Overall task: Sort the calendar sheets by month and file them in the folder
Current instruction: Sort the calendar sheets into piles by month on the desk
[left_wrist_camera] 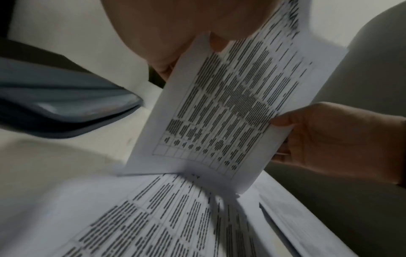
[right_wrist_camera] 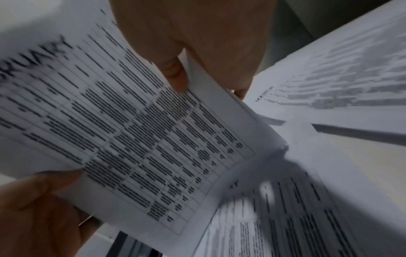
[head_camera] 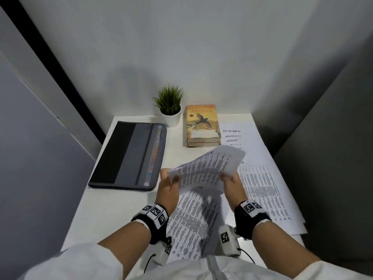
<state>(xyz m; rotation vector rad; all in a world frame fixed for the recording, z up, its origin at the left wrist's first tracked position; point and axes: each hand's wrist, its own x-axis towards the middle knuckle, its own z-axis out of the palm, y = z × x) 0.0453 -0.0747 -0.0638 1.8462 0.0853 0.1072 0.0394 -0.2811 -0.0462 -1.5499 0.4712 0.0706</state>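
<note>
The white bench (head_camera: pixel 105 209) carries the whole job. Largest on it is the fanned stack of sorted sheets (head_camera: pixel 260 178) at the right, month headings stepped up its far edge (October, September and August are legible, the lower ones hidden or blurred). Next is the grey folder (head_camera: pixel 129 154), shut, at the left and well apart from that stack. A loose sheet (head_camera: pixel 193 223) lies flat near the front edge.

Above it, both hands hold a lifted sheet (head_camera: pixel 205 168), tilted: the left hand (head_camera: pixel 167 186) pinches its left edge, the right hand (head_camera: pixel 232 180) its right edge, fingers (right_wrist_camera: pixel 175 76) curled over the paper. Its heading ends "RUARY", so February, I judge.

Sorting seems in hand, filing not begun. The next move calls for laying this sheet in month order, heading left showing.
</note>
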